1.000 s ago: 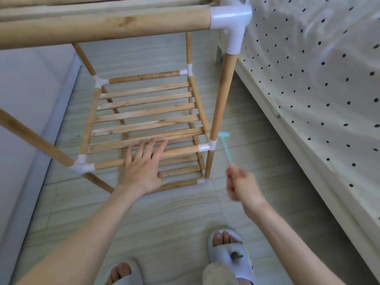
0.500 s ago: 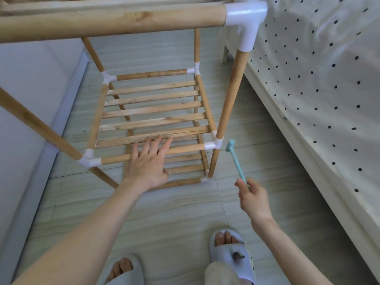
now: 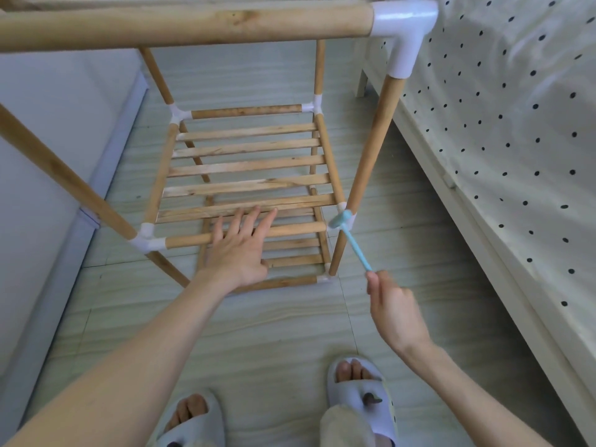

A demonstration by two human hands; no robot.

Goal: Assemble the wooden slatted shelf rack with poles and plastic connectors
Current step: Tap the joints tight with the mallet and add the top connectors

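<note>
The left hand (image 3: 240, 250) lies flat, fingers straight and spread, pressing on the front pole (image 3: 190, 241) of the rack's middle shelf, fingertips reaching the nearest slat (image 3: 245, 206). The right hand (image 3: 392, 306) pinches the end of a small light-blue hammer (image 3: 350, 237), whose head sits against the white connector (image 3: 346, 217) at the front right corner of that shelf. The wooden rack (image 3: 251, 162) stands on the pale tiled floor (image 3: 290, 330), its upright poles joined by white plastic corners; a thick top pole (image 3: 193, 24) and large elbow connector (image 3: 403, 30) cross just under the camera. A lower shelf shows beneath. A bed with a dotted sheet (image 3: 516, 124) stands just right of the rack. The person wears pale slippers (image 3: 361, 395).
</note>
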